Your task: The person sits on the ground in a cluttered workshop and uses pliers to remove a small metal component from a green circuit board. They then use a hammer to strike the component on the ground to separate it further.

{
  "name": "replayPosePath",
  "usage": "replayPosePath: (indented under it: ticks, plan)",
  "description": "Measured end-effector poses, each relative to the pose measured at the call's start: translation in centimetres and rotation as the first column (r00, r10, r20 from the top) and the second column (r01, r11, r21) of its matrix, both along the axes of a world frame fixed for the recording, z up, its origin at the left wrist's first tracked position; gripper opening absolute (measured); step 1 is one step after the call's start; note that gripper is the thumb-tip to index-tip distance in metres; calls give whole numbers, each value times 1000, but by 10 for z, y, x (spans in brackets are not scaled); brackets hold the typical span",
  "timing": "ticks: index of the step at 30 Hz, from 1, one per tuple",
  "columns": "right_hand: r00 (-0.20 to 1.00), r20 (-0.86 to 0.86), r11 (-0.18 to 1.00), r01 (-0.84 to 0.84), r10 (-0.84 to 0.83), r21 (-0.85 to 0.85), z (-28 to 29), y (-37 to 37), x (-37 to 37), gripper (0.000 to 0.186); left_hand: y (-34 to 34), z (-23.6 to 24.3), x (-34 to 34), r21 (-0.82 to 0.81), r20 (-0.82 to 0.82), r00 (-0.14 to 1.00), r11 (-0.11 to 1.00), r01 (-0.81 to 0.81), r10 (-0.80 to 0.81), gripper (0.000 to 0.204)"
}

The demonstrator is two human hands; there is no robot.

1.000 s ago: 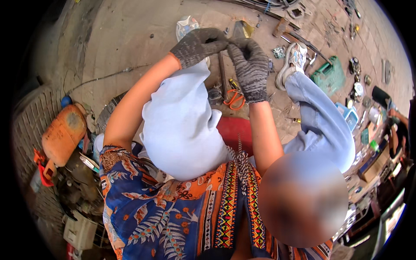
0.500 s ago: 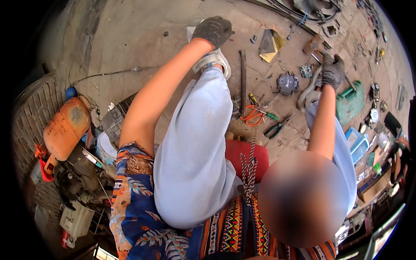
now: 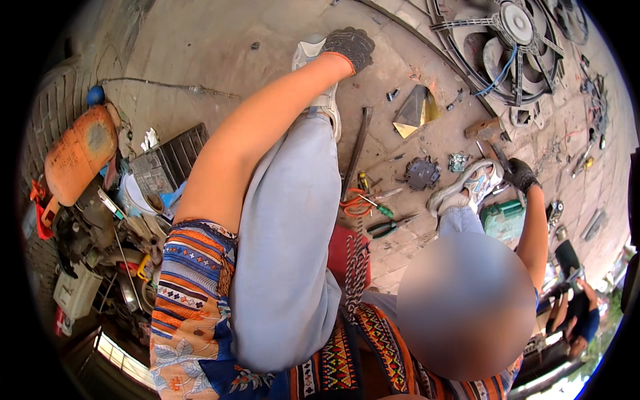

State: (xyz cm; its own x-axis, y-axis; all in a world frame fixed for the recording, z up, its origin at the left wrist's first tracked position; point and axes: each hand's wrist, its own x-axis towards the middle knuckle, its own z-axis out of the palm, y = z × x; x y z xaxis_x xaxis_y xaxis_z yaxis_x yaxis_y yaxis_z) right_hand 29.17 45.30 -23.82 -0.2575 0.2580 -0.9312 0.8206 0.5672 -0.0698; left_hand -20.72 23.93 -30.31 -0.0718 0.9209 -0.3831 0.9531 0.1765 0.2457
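Fingers, right hand (image 3: 522, 175): gloved, bent, resting at the dark handle (image 3: 501, 157) of a hammer (image 3: 484, 128); whether they are clamping it, I cannot tell. Fingers, left hand (image 3: 351, 50): gloved, bent together above the left shoe (image 3: 306, 55); the palm is facing away, so I cannot tell if anything is inside.

Item: hammer. Location: beyond the right shoe (image 3: 479, 181), on or just above the paved floor (image 3: 193, 50); its brown, blocky head is pointing away from the wearer.

Handling, my judgement: stiff, head-heavy, hardly fragile. Hold: the handle, nearer the head for balance.

Markings: I am reading no brand, label or writing on hammer or green case (image 3: 505, 219).
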Motion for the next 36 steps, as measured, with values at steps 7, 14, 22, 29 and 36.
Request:
replayPosePath:
  ticks: [7,14,22,29,36]
  plan:
    - [975,52,952,-222,216,210,52,-15,-47,28,-16,23,-23,115,58,996,991,-73,66,24]
    - [911,-107,831,-309,399,463,117,-65,-117,25,-58,35,-26,528,241,963,817,-234,120,10]
    - [853,108,856,492,-510,159,142,-118,-166,32,-82,48,-25,690,261,917,606,-396,301,12]
    - [557,-420,624,781,-717,-30,161,-218,-235,23,-90,42,-29,672,327,871,558,-487,366,13]
    - [290,-397,344,936,-871,-73,48,-292,-282,35,-95,15,-33,687,332,856,521,-507,396,19]
